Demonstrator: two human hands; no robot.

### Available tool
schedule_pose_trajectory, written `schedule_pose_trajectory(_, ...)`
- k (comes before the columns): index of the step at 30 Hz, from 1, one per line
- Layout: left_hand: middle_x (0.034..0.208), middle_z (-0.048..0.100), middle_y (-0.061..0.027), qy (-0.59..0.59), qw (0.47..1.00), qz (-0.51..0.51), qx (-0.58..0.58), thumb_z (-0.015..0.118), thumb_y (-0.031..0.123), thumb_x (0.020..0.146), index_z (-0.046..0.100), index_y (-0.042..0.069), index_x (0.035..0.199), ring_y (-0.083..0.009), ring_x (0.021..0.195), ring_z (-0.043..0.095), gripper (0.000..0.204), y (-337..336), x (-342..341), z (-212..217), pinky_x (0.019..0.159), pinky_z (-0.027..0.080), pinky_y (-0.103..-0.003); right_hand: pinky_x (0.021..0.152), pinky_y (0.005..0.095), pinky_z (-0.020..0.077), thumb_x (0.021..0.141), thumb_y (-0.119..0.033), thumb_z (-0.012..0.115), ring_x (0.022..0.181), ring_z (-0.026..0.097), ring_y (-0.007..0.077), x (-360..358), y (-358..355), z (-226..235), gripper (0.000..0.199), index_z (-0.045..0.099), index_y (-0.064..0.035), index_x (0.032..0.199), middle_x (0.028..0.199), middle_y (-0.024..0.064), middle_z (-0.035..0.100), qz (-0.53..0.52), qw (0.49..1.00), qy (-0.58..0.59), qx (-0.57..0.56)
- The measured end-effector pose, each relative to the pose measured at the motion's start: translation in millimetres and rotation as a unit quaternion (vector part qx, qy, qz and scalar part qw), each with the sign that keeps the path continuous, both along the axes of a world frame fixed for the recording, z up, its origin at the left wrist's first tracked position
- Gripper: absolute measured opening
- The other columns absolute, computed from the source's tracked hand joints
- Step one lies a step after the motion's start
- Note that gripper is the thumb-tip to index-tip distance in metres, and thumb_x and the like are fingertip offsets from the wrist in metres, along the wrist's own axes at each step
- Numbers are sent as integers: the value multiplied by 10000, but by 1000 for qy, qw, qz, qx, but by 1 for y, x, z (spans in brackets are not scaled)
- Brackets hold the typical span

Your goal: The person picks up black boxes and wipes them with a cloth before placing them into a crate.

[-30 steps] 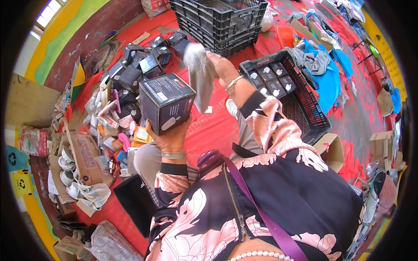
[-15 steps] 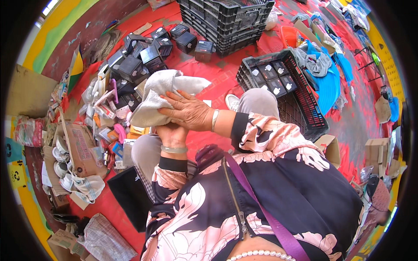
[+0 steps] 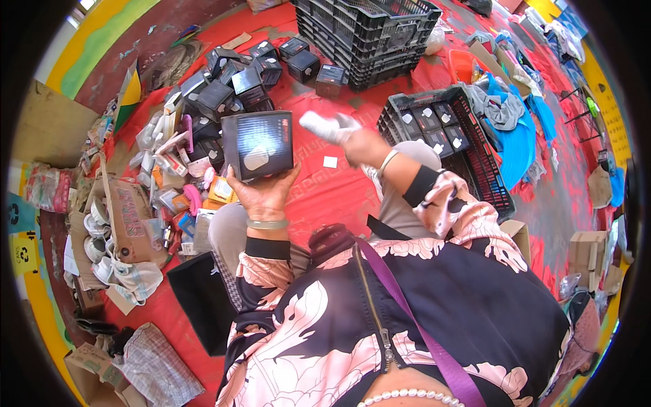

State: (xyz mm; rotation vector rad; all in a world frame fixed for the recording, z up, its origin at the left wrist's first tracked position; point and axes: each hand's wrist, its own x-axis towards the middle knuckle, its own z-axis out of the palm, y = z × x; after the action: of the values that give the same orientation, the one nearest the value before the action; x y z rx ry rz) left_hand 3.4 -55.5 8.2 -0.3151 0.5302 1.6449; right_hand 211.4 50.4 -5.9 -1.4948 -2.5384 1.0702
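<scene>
Above the fingers of the left hand (image 3: 261, 193) stands a dark box (image 3: 258, 144), squarish and glossy, with its broad face toward the camera and its slightly longer side lying left to right. These fingers curl around its lower edge and grip it. To the right, the right hand (image 3: 356, 140) is closed on a soft white cloth (image 3: 324, 124), crumpled, pointing away to the left.

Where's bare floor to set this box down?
Free: red mat between the left hand holding the dark box, the right hand's white cloth and the low crate. Crowded: box pile and clutter on the left.
</scene>
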Motion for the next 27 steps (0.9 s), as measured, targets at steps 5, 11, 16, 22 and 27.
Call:
schedule_pose_trajectory(5, 1122, 554, -82, 177, 983, 12, 35, 621, 516, 742, 526, 123, 1165, -251, 1013, 529, 586, 4, -1, -17, 876, 435, -463, 829, 317, 480, 958, -227, 464, 925, 596, 154, 22, 30, 46, 276, 596, -3, 1052, 995, 35, 631, -261, 682, 654, -198)
schedule_pose_trajectory(11, 1129, 554, -59, 396, 914, 56, 60, 594, 314, 831, 457, 82, 1274, -190, 965, 581, 519, 12, 25, -20, 813, 487, -332, 999, 281, 371, 955, -368, 467, 1164, 509, 234, -21, 10, 53, 490, 472, -37, 1317, 1293, 153, 509, 15, 858, 514, -4)
schedule_pose_trajectory(16, 1282, 440, -135, 439, 896, 43, 52, 664, 145, 806, 200, -17, 1427, -202, 1115, 478, 792, 5, 29, -26, 966, 381, -304, 971, 414, 394, 858, -542, 513, 1179, 465, 410, -62, -15, 22, 705, 328, -147, 1411, 1374, 271, 345, -42, 927, 246, 278)
schedule_pose_trajectory(22, 1382, 353, -146, 678, 733, 20, 40, 677, 159, 821, 178, -16, 1438, -184, 1216, 392, 813, 11, 26, -49, 1011, 324, -272, 829, 357, 480, 844, -585, 540, 974, 610, 331, -54, 24, -15, 693, 416, -107, 1330, 1030, 144, 635, -166, 884, 435, 37)
schedule_pose_trajectory(27, 1141, 535, -35, 471, 868, 16, 158, 556, 221, 931, 268, 118, 1425, -70, 1021, 509, 582, 4, 27, -11, 849, 446, -232, 807, 307, 511, 886, -529, 517, 954, 612, 149, -29, 38, -32, 534, 549, -98, 1200, 1092, 50, 625, -213, 625, 656, -366)
